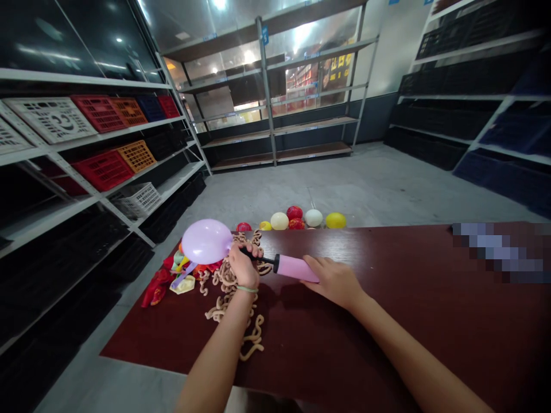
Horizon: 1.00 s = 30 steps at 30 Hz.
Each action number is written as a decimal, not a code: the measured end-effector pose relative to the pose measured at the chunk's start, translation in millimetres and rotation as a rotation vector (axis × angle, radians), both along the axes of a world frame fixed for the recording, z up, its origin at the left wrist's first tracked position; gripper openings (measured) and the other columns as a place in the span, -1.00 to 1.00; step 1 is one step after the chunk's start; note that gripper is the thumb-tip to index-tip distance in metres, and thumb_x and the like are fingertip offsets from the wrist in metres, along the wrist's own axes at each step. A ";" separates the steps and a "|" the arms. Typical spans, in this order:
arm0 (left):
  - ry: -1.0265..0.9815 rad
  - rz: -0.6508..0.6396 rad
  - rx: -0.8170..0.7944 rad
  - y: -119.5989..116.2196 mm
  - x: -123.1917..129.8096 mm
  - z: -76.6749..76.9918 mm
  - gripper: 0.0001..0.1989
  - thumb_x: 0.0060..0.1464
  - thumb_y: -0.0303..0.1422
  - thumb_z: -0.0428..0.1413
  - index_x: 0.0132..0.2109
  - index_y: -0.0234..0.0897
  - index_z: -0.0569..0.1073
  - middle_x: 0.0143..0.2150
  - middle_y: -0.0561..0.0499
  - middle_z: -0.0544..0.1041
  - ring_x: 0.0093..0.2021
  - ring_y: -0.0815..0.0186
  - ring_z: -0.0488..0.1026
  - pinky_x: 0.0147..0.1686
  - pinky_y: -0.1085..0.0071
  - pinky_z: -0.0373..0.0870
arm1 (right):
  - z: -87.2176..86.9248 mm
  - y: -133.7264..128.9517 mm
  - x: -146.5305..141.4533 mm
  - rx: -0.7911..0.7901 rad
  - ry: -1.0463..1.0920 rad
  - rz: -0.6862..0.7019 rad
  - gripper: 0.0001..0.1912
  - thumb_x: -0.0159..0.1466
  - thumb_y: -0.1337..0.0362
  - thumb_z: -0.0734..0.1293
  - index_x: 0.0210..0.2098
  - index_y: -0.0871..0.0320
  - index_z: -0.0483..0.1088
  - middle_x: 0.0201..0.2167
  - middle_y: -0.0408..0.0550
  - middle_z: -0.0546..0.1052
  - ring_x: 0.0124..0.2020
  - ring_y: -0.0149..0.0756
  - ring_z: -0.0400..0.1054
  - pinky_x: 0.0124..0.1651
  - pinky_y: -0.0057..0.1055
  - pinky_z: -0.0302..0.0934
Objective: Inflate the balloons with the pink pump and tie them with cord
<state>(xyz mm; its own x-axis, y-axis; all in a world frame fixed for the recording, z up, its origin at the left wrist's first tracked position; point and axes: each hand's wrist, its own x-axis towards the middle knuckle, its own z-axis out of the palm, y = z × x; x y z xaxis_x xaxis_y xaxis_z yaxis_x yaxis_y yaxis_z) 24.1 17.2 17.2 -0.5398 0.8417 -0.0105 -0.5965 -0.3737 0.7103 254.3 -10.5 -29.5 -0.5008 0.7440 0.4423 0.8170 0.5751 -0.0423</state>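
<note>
- Over the left part of the table (387, 298), the purple balloon (206, 241) is inflated, just left of your left hand (245, 267).
- Your left hand is wrapped around the black end of the pump (297, 268), beside the balloon's neck; whether it pinches the neck too, I cannot tell.
- Your right hand (331, 281) grasps the pink barrel's right end.
- The pump's long axis runs left to right, its left end slightly farther from you; your left hand is nearer the balloon.
- Tan curled strands (226, 273) lie around your left wrist, limp balloons (158, 285) farther left.
</note>
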 end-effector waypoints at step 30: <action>0.039 0.055 -0.002 -3.3 -2.2 5.7 -0.83 0.09 -0.32 0.02 -0.38 -0.20 0.15 -0.60 0.18 0.20 -0.67 0.45 0.17 -0.60 0.46 0.11 | -11.9 -1.0 -13.6 -0.094 0.073 -0.004 -0.54 0.29 0.03 0.28 0.10 0.13 0.30 -0.19 -0.04 0.53 -0.22 -0.21 0.39 -0.25 -0.35 0.07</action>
<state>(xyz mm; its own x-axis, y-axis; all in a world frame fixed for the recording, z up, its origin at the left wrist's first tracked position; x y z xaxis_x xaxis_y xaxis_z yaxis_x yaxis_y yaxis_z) 21.9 13.9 22.9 -0.5850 0.8110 0.0094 -0.5473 -0.4033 0.7334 240.7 -11.5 -41.4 -0.4667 0.7856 0.4061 0.8119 0.5627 -0.1555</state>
